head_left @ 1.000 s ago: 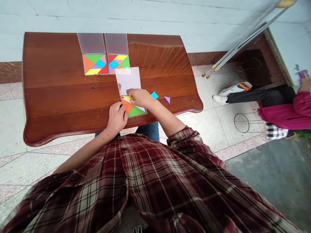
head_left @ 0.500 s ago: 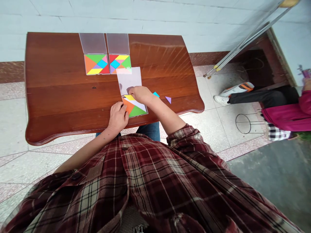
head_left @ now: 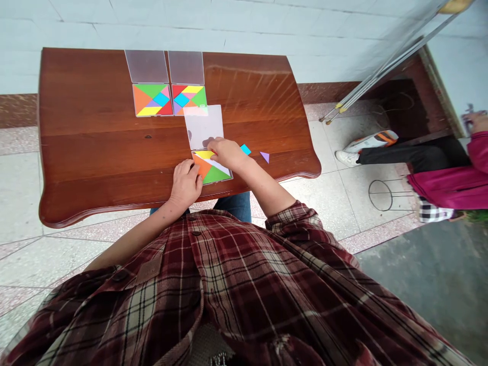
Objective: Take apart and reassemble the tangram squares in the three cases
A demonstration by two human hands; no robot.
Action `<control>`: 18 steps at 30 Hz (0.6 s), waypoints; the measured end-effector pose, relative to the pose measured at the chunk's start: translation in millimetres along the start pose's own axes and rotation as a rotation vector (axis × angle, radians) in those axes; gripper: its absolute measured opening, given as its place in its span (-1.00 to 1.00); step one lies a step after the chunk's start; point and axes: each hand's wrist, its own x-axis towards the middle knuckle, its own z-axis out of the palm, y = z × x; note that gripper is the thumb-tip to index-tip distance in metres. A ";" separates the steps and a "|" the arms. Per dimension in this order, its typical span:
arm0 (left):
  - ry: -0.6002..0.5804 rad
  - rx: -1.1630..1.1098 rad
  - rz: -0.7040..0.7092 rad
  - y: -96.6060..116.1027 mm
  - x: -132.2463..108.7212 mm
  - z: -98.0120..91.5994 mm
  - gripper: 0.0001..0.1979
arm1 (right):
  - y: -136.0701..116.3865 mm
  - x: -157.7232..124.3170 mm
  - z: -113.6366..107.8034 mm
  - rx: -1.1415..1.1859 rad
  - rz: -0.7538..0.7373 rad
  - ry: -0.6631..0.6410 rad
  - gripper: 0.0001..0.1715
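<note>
Two bare hands work at a partly filled tangram card [head_left: 211, 169] near the front edge of the table, just below the middle of the frame. The right hand [head_left: 227, 154] lies over the card's upper edge, with its fingertips [head_left: 212, 145] at a yellow piece [head_left: 204, 154]; whether they pinch that piece or only press on it cannot be told. The left hand [head_left: 185, 184] rests, unclenched, against the card's lower left side, touching an orange triangle [head_left: 201, 166]. A green triangle [head_left: 215, 175] sits at the card's lower corner, with a pale stripe of card still showing between the colours. Just right of the right hand lie a loose blue square [head_left: 245, 149] and a purple triangle [head_left: 264, 157], well apart from each other. Above the card is a frosted plastic sheet [head_left: 204, 127]. At upper centre, two finished tangram squares [head_left: 152, 100] [head_left: 189, 99] lie side by side on the reddish wood table [head_left: 84, 152], each below its own frosted sheet. At far right, a seated person in a magenta jacket [head_left: 442, 178] holds a small object in one hand [head_left: 476, 122].
</note>
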 end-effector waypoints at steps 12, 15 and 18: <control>-0.007 0.022 0.006 0.2 0.4 -1.3 -0.69 | -11.9 0.3 3.4 0.001 -0.033 -0.004 -0.59; 0.001 0.007 0.010 -0.7 0.3 -0.3 -0.68 | -15.7 -4.1 -0.1 -0.037 0.032 -0.005 -0.56; 0.004 -0.004 0.010 -0.6 0.3 0.0 -0.67 | -18.8 -6.6 -1.8 -0.064 0.043 -0.009 -0.53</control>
